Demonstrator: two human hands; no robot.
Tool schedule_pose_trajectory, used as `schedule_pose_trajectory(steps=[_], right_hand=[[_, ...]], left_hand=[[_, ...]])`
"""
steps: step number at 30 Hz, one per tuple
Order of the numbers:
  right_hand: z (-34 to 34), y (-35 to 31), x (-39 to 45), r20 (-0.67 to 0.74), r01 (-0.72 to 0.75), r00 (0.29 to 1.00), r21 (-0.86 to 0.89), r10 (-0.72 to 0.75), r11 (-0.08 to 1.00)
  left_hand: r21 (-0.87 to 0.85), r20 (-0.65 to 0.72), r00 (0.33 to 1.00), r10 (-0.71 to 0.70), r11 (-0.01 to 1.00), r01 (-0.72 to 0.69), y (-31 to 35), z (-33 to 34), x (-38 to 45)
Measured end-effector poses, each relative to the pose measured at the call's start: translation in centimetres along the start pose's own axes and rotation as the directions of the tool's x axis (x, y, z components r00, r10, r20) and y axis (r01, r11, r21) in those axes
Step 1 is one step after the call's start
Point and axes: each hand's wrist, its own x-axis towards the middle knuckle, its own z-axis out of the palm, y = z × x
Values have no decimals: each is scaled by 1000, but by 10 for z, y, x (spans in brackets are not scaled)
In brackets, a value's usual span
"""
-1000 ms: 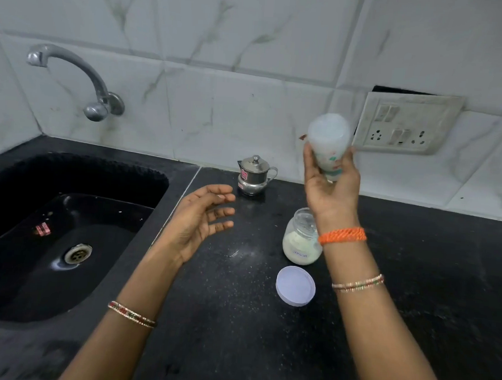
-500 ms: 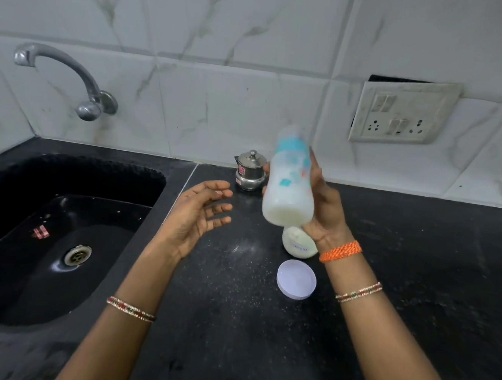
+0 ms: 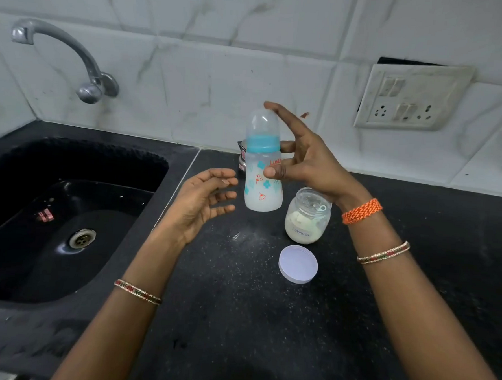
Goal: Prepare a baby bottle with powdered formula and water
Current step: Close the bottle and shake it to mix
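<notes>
Holding upright baby bottle (image 3: 262, 178), milky inside, blue collar, right hand (image 3: 303, 160) grip pinching it, left hand (image 3: 202, 204) loose.

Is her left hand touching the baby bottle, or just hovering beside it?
Apart. The head view shows dark counter between the left hand fingertips and the baby bottle; only the right hand holds it.

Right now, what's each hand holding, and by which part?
The right hand holds the baby bottle upright above the counter, thumb and fingers pinching its body just below the blue collar. The left hand is open beside it, holding nothing.
</notes>
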Motion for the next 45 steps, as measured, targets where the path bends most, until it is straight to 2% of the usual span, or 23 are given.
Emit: schedule_pose_trajectory(steps=[5, 7, 9, 11, 12, 13, 14, 15, 16, 18, 19, 21, 23, 25, 27, 28, 29, 32, 36, 40, 43, 44, 45], right_hand=[[-4, -14, 14, 198, -21, 976, -317, 88, 948], [-7, -23, 27, 314, -26, 913, -595, 262, 804], [-6, -31, 41, 316, -102, 726, -830, 611, 549], [2, -30, 50, 293, -129, 375, -923, 880, 362], [3, -26, 53, 323, -147, 201, -923, 925, 355], [0, -20, 54, 384, -196, 97, -897, 918, 396], [-7, -14, 54, 467, -270, 81, -840, 881, 470], [-17, -7, 53, 548, -362, 154, -743, 822, 563], [-28, -1, 52, 588, -464, 302, -597, 750, 655], [-41, 11, 48, 488, -561, 667, -167, 562, 811], [-43, 18, 44, 387, -539, 791, 76, 473, 839], [-39, 38, 34, 265, -464, 885, 448, 382, 764], [-23, 47, 21, 213, -398, 916, 579, 339, 712], [-10, 47, 16, -29, -170, 959, 737, 282, 654], [-1, 43, 9, -362, 176, 866, 866, 345, 467], [4, 41, 5, -445, 285, 822, 862, 356, 418], [11, 42, 1, -461, 307, 827, 850, 322, 427], [27, 37, -6, -484, 212, 832, 729, 271, 651], [19, 21, 2, -748, 496, 549, 651, 374, 575], [32, 23, -3, -604, 194, 751, 586, 265, 787], [34, 22, -1, -723, 381, 654, 568, 222, 730], [35, 21, 0, -728, 385, 661, 537, 182, 751], [38, 19, 2, -674, 327, 733, 465, 90, 823]], left_hand=[[6, -16, 1000, -13, 1000, 13, -2, 0, 0], [14, -31, 999, -37, 999, 38, -4, -1, 1], [21, -72, 994, -80, 996, 82, -7, -1, 3], [13, -123, 985, -121, 992, 123, -8, -2, 5], [8, -139, 981, -133, 991, 135, -9, -3, 5], [3, -145, 980, -140, 990, 141, -9, -4, 5], [-3, -147, 978, -145, 989, 146, -10, -5, 5], [-9, -150, 977, -150, 989, 151, -10, -6, 4], [-13, -155, 976, -154, 988, 154, -11, -8, 3], [-23, -167, 973, -160, 987, 158, -11, -10, 3], [-29, -174, 971, -164, 986, 162, -11, -10, 3], [-33, -181, 968, -174, 985, 171, -11, -8, 4], [-28, -178, 968, -177, 984, 175, -10, -5, 4], [-25, -174, 970, -168, 986, 166, -9, -5, 5], [-39, -185, 970, -157, 988, 152, -8, -6, 6], [-49, -191, 969, -158, 987, 152, -8, -6, 7], [-58, -195, 967, -163, 986, 155, -8, -6, 7], [-62, -180, 968, -173, 984, 164, -9, -1, 10], [-93, -181, 973, -141, 988, 126, -6, 0, 11], [-84, -170, 974, -150, 987, 137, -4, 2, 9], [-102, -177, 976, -130, 988, 113, -3, 0, 9], [-117, -174, 976, -135, 986, 116, -4, 1, 8], [-120, -155, 977, -145, 985, 127, -4, 3, 6]])
